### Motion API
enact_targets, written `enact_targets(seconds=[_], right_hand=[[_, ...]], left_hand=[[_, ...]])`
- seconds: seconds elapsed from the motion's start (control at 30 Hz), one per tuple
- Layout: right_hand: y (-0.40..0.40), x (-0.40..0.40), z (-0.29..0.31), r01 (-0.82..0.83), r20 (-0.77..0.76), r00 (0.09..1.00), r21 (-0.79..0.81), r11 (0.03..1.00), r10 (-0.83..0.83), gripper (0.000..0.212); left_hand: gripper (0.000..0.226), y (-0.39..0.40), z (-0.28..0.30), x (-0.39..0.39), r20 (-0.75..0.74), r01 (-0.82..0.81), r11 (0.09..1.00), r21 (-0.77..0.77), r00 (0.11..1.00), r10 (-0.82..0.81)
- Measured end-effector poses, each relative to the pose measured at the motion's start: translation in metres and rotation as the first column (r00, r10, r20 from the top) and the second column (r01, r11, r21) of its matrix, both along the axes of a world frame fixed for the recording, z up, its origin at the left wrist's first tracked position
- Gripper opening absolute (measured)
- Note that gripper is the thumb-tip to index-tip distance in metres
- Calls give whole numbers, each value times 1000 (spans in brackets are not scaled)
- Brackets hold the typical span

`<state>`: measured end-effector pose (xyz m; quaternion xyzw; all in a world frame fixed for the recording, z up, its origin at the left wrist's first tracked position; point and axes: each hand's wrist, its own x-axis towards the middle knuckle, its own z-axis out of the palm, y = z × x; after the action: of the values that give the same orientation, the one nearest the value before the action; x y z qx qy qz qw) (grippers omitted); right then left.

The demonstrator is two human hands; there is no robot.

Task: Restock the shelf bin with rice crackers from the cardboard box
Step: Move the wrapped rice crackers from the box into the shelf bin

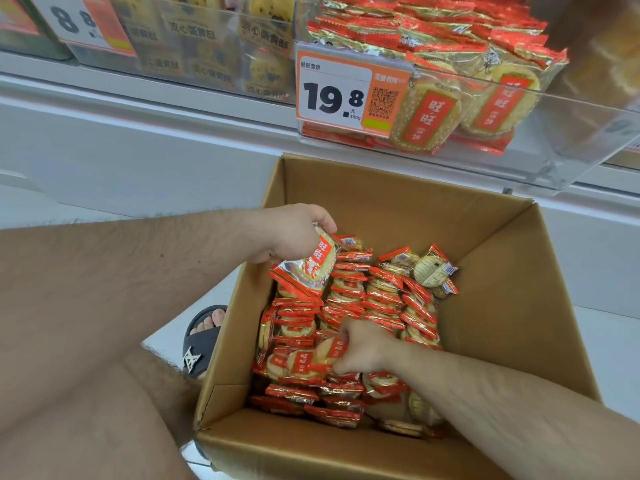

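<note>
An open cardboard box (485,216) stands on the floor below the shelf, holding several red-and-gold rice cracker packs (381,292) stacked in rows. My left hand (294,233) grips a small bunch of cracker packs (311,265) lifted above the box's left side. Lower in the box, my right hand (363,348) is curled around more packs (311,362) in the pile. The clear shelf bin (571,150) at the upper right holds many of the same packs (433,26), and an orange price tag (332,95) hangs on its front.
A neighbouring clear bin (214,74) of yellow snack packs sits to the left on the same white shelf (138,95). My bare knee (86,306) and a foot in a black sandal (201,341) are left of the box on the pale floor.
</note>
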<state>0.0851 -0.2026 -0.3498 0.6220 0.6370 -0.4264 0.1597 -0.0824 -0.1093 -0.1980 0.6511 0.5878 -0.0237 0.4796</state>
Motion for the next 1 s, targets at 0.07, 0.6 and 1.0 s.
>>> enact_targets(seconds=[0.07, 0.6, 1.0], right_hand=[[3, 22, 18, 66, -19, 998, 139, 988, -64, 58], [-8, 66, 183, 313, -381, 924, 746, 587, -9, 72], [3, 75, 220, 160, -215, 973, 886, 435, 79, 79]], left_hand=[[51, 2, 1, 1, 45, -15, 1000, 1, 999, 15], [51, -5, 14, 37, 453, -142, 973, -180, 866, 210], [74, -16, 55, 55, 645, 20, 993, 116, 759, -90]])
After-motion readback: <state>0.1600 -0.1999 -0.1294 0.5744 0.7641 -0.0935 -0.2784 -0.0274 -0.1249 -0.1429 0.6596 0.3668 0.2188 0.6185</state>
